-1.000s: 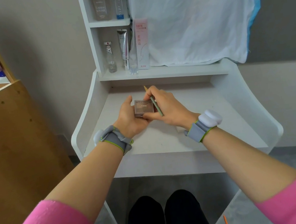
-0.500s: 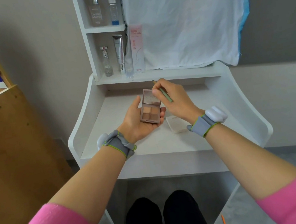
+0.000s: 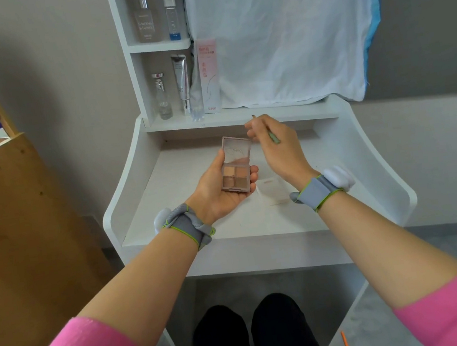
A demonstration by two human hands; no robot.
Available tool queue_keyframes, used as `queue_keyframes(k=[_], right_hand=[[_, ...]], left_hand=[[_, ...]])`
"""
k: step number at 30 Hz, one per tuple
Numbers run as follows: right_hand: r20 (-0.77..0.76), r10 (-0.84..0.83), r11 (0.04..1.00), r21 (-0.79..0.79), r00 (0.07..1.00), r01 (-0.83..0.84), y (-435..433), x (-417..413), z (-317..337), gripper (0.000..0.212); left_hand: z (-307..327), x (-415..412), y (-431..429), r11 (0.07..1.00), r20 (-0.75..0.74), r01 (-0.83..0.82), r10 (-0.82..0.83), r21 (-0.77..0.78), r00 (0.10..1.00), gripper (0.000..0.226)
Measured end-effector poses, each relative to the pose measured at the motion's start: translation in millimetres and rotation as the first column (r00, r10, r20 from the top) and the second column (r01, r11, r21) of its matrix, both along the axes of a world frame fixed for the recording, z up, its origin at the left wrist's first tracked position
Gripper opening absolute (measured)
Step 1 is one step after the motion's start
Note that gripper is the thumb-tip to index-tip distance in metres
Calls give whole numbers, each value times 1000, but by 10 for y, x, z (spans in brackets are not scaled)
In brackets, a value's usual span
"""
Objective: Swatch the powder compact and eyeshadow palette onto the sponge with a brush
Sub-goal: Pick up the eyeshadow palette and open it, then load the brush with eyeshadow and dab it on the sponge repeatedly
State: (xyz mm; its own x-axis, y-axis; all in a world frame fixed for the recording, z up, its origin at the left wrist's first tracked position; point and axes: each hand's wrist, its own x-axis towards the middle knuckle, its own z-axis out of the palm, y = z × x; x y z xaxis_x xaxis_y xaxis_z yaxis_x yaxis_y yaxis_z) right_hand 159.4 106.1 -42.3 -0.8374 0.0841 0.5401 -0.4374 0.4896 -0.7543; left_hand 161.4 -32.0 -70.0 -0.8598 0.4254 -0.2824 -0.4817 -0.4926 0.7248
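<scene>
My left hand cradles an open eyeshadow palette in its palm, above the white vanity desk. The palette has brown and tan pans, and its clear lid stands up at the far side. My right hand holds a thin green-handled brush just right of the lid, fingertips touching the lid's top edge. A pale square sponge lies flat on the desk under my right wrist. No powder compact is visible.
Bottles, a silver tube and a pink box stand on the shelves behind the desk. A white cloth hangs over the back. A wooden panel stands at the left. The desk has raised curved sides.
The palette was closed between both hands a second ago. It now lies open in my left palm, and my right hand has lifted away to the lid's upper right edge.
</scene>
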Motion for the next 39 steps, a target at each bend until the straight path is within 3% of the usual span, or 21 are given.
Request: queue_keyframes(k=[4,7,11,19,24,39], right_hand=[[82,16,961,-277,997,7,0,44,38,46],[118,99,881,-472,988,-32,-18,92,45,42],[171,205,804,-590,964,-66,-27,135,-25,38],[186,300,792,-595,936,-136,-97,164,-177,27],[146,243,863,-483,959,-145,-115,160,-208,22],[163,168,914,-395,972,-92,-128,132,-233,24]], left_hand=[[-14,-24,-1,996,46,-75,72,47,996,61],[-42,-49,5,989,88,-120,113,85,990,63],[-77,-75,8,974,135,-179,161,137,978,63],[-129,-124,27,959,157,-212,183,187,970,71],[-144,-131,38,958,130,-202,178,203,975,59],[-177,-150,52,969,63,-181,172,167,983,55]])
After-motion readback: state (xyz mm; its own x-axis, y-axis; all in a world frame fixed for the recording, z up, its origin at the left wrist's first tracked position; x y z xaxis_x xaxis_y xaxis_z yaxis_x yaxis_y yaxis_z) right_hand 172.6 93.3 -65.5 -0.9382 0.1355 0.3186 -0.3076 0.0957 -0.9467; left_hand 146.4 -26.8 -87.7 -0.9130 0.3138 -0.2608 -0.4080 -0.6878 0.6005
